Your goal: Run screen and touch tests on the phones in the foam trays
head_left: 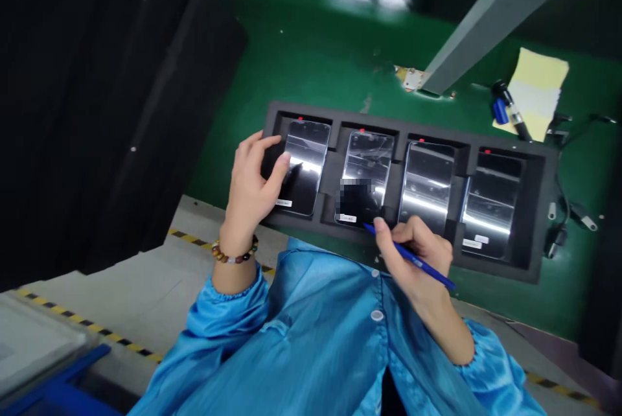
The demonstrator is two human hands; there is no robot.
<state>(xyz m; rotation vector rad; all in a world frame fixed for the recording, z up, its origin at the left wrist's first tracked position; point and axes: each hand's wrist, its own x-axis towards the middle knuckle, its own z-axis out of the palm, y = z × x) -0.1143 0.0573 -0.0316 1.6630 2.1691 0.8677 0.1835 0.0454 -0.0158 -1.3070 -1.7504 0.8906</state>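
Observation:
A black foam tray (335, 173) lies on the green table in front of me, with several dark glossy smartphones in its compartments. My left hand (255, 176) is at the tray's left end, fingers apart, its thumb by the left edge of the leftmost smartphone (306, 173). Between the fingers of my right hand (413, 251) is a blue pen (422, 265), its tip near the lower edge of the second smartphone (372, 163). Further right lie a third smartphone (427, 176), partly behind my right hand, and the rightmost smartphone (493, 202). White labels show on some screens.
A grey metal post (486, 14) rises from the table behind the tray. Yellow and white paper (534, 92) lies at the back right with a black marker-like tube (512, 111). Cables (564, 208) run along the right. A large black panel (97, 111) stands close on the left.

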